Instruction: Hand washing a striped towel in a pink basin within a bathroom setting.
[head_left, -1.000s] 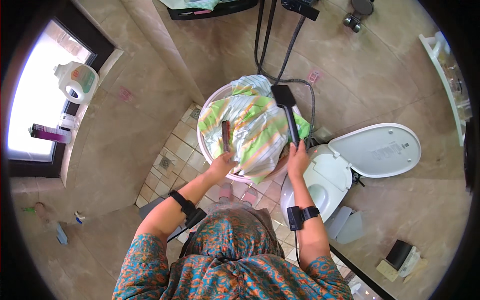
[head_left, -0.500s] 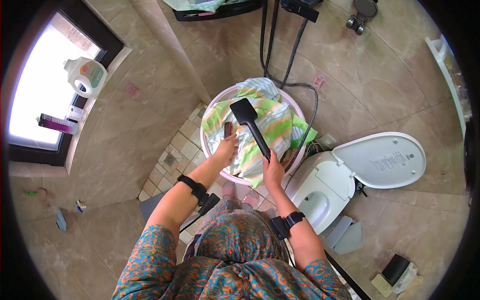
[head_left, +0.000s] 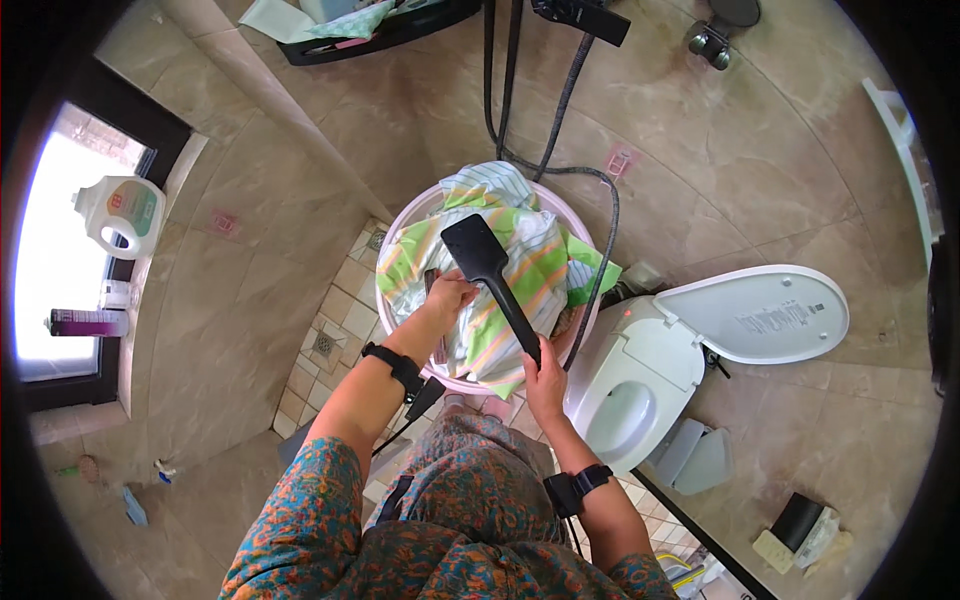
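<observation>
R hand (head_left: pixel 545 382) wrapped tight round handle of black shower head (head_left: pixel 490 272); vs 1 s ago it's swung from tub's R side to mid-tub, so head end & L hand (head_left: pixel 450 293) now meet over same patch of striped cloth (head_left: pixel 530 262), heaped in pink tub (head_left: pixel 455 383). L fingers part-curled by brown bar (head_left: pixel 440 350); can't tell if gripped.

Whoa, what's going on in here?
A person's right hand grips a black shower head by its handle, above green-and-white striped cloth heaped in a round pink tub. Their left hand is over the cloth, by a slim dark thing, mostly hidden. The toilet beside the tub has its lid up.
</observation>
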